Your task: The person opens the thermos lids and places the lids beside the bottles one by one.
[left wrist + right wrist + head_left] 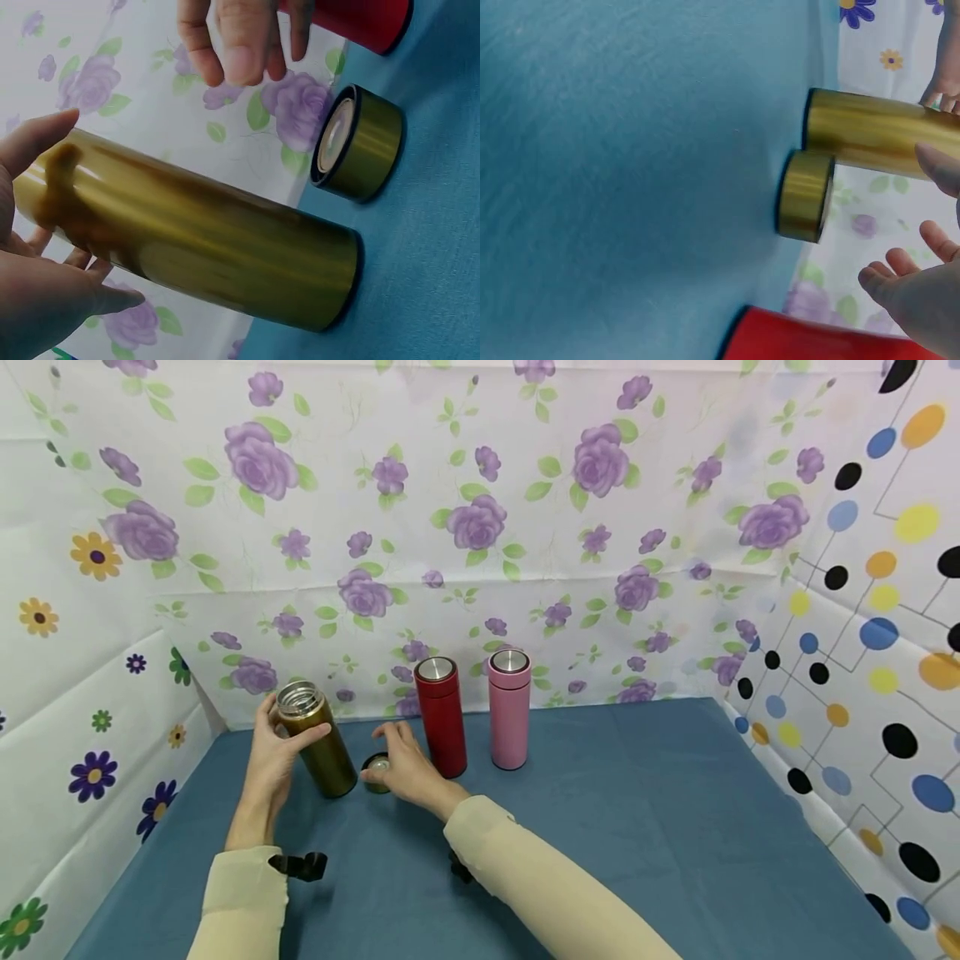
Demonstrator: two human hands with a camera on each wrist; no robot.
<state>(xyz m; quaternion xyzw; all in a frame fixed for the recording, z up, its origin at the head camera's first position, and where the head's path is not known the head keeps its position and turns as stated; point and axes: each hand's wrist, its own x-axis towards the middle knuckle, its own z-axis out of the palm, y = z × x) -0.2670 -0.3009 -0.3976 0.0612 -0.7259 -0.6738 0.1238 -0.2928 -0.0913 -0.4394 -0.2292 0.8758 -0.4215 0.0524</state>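
Observation:
A gold thermos bottle (327, 762) stands at the left of the table, its metal mouth uncovered. My left hand (272, 758) grips it near the top, thumb across the front and fingers round the far side. Beside its base lies the gold lid (371, 144), hollow side up on the cloth. Just above the lid hovers my right hand (414, 777), its fingers and thumb spread and holding nothing. In the left wrist view a gap shows between those fingertips and the lid.
A red thermos (442, 727) stands right of the lid, close to my right hand. Further right is a pink thermos (510, 718); both have their lids on. A blue cloth (637, 827) covers the table. Behind it hangs a flowered backdrop (420, 427).

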